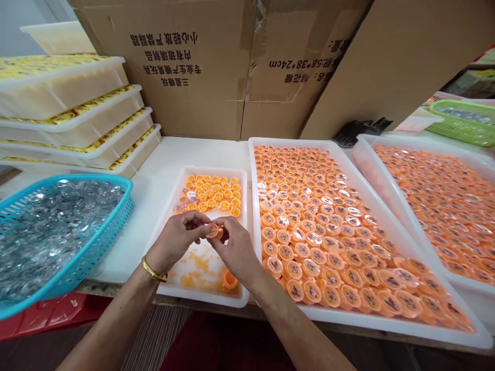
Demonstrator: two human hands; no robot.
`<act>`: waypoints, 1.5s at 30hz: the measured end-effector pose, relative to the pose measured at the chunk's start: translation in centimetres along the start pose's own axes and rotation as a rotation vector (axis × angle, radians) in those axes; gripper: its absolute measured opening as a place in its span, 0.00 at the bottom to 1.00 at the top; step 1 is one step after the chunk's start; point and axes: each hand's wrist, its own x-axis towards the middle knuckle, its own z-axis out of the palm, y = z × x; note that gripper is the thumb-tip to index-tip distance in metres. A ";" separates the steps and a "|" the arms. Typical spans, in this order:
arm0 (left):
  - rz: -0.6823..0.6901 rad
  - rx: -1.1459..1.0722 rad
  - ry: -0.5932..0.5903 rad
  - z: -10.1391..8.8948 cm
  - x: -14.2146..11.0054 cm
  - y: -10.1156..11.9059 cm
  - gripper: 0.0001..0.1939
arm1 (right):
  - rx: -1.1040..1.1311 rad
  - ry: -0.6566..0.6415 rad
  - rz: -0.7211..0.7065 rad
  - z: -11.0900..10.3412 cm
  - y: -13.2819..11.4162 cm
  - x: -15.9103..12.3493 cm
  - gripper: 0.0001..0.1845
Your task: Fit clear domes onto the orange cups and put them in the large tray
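My left hand (176,239) and my right hand (235,250) meet over a small white tray (172,198), both pinching one small orange cup (214,231) with a clear lid. A gold bracelet sits on my left wrist. The tray's far end holds rows of orange cups (211,193). Its near end shows orange smears and one loose orange cup (229,280) lying beside my right wrist.
A large white tray (253,175) packed with lidded orange cups lies to the right, with another such tray (365,154) beyond it. A blue basket (104,242) of clear lids sits left. Stacked white trays (96,123), cardboard boxes (185,67) and a green basket (460,129) stand behind.
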 end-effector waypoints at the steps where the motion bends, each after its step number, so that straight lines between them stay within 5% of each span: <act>1: -0.006 0.010 -0.010 -0.1 0.1 0.1 0.14 | 0.013 -0.015 0.015 0.0 0.0 0.0 0.07; 15: 0.054 0.138 -0.083 -0.4 0.9 0.2 0.08 | 0.504 -0.135 0.271 0.1 0.0 0.2 0.13; 23: 0.047 0.159 -0.092 -0.4 0.7 0.1 0.09 | 0.561 -0.050 0.257 0.0 0.2 0.3 0.12; 32: 0.263 0.366 -0.030 -0.6 -0.1 0.5 0.05 | 0.487 -0.114 0.149 -0.1 0.4 0.1 0.13; 39: 0.082 0.183 -0.106 -0.7 0.1 0.6 0.08 | 0.484 -0.086 0.176 0.0 0.2 0.2 0.10; 45: 0.111 0.168 0.011 1.0 -0.2 -0.9 0.12 | 0.701 0.001 0.269 -0.4 -0.3 0.5 0.15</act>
